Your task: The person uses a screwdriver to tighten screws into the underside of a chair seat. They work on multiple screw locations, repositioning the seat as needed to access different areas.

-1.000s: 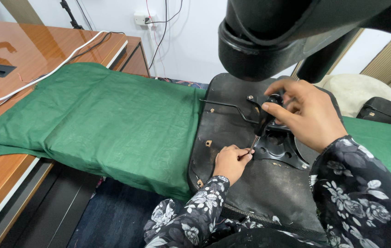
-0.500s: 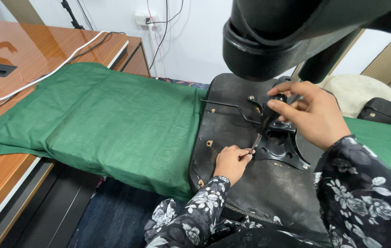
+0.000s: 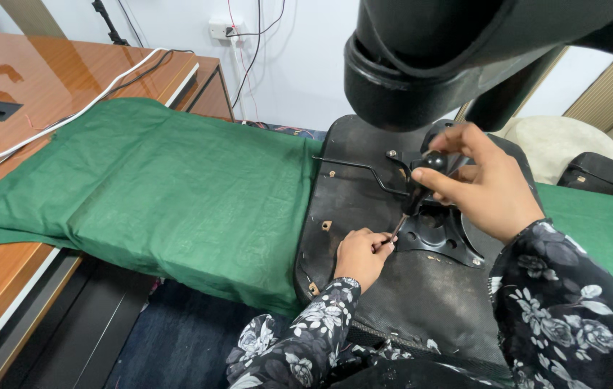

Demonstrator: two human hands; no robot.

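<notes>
Hidden or unclear: a large black curved chair part (image 3: 479, 57) fills the top right of the view, blurred and cut off by the frame; it covers the far edge of the seat base. The screwdriver's tip is covered by the left hand's fingers, so what it bears on cannot be made out. The knob end of the handle is wrapped by the right hand. The person's body is cut off at the bottom edge; only the flowered sleeves (image 3: 558, 302) show.

Screwdriver (image 3: 411, 205) — black handle, thin metal shaft. Long axis runs on a slant, handle up and to the right, shaft pointing down and to the left toward the person. It stands over the black seat base (image 3: 364, 180), just beside the left edge of the black metal plate (image 3: 440, 234) fixed on that base.

Right hand (image 3: 483, 184) — fingers curled shut around the top of the screwdriver handle.

Left hand (image 3: 360, 252) — resting on the seat base, fingertips pinched together around the lower end of the shaft.

Seat base — lies underside up, a thin bent metal rod (image 3: 353, 164) across its upper part.

Surroundings: green cloth (image 3: 155, 187) spread under the seat base and over a wooden desk (image 3: 47, 68); white cable (image 3: 69, 108) on the desk; wall socket (image 3: 221, 29) behind.
</notes>
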